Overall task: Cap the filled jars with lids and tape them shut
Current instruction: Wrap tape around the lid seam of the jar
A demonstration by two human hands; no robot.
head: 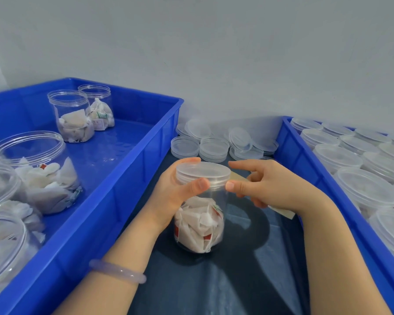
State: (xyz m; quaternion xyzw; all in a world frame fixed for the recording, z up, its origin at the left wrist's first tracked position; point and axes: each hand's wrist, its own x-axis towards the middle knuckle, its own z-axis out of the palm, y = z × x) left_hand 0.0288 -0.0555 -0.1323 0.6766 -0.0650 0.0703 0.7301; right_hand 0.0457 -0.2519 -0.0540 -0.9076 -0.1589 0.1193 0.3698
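Gripping jar [200,223], left hand [171,194]; right hand [275,187] holds tape [239,178]; crates [123,189] flanking.

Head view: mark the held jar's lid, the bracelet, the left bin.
lid [203,170], head view, flat top
bracelet [117,270], head view, band's upper curve
left bin [89,235], head view, outer side wall

There are two big blue plastic crates: the left crate [123,201] at 9 o'clock and the right crate [305,160] at 3 o'clock. The left crate has at least five open clear plastic jars [71,114]. The right crate has at least ten lidded jars [337,155]. One capped clear jar [200,214] stands in the middle. At least seven loose clear round lids [214,147] lie at 12 o'clock. There are two hands, a left hand [171,192] and a right hand [278,189]. There is one tan tape roll [282,213] and one pale bracelet [117,270].
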